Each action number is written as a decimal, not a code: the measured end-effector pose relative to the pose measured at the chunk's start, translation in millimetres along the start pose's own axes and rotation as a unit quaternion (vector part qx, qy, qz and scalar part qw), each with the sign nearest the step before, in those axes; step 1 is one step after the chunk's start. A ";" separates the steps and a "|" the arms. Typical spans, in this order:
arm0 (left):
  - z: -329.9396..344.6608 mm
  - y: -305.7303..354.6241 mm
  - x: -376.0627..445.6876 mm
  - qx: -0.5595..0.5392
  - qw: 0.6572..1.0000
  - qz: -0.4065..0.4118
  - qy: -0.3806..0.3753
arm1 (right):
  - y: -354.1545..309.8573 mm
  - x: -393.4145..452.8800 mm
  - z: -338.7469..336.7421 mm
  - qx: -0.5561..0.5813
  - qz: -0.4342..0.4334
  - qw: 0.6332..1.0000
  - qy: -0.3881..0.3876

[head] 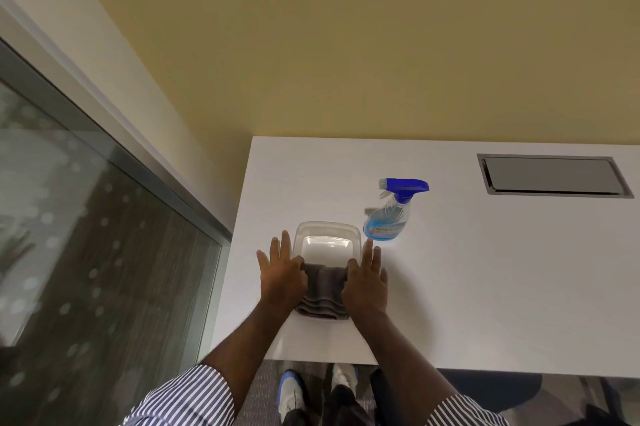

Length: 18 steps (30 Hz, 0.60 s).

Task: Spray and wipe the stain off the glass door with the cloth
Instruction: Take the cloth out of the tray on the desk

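White table (485,287) against a yellow wall; the clear plastic tub (325,229) near its left edge serves as landmark.

Item: tub, transparent, rectangular, open-topped. Contents: far half bare; folded grey cloth (323,290) fills the near half and laps over the near rim.

Item: spray bottle (389,217), blue trigger head, blue liquid, upright just right of the tub's far corner, untouched.

Item: glass door (86,217), well left of the tub, beyond the table edge; frosted dots visible, stain not discernible.

Item: left hand (282,273) on the cloth's left side, fingers flat and spread past the tub wall. Right hand (365,281) mirrored on the cloth's right side. Neither clenched; both press the cloth, no closed grasp visible.

Step, by judgement: fetching the cloth; spraying not begun. Next move calls for pinching the folds, lifting them clear of the tub, freeing one hand for the bottle.
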<state>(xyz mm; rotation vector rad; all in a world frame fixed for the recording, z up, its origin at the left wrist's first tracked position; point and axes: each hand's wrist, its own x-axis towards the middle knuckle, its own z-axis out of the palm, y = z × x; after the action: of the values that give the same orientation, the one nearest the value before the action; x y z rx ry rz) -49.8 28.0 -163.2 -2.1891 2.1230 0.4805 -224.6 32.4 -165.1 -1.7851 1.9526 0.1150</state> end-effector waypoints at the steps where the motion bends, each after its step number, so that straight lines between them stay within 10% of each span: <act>1: 0.0 -0.4 -1.5 -0.002 1.000 0.010 0.017 | 1.1 0.1 1.9 0.005 -0.002 1.000 0.008; 18: 11.4 -5.8 -1.2 -0.070 0.986 0.086 0.126 | 11.6 -5.7 19.5 0.109 -0.055 0.979 0.162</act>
<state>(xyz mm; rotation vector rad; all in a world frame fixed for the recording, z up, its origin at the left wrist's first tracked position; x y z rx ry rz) -46.2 32.3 -174.7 -2.2569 2.4966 0.3913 -229.8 46.6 -182.9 -1.8469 1.9833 -0.4365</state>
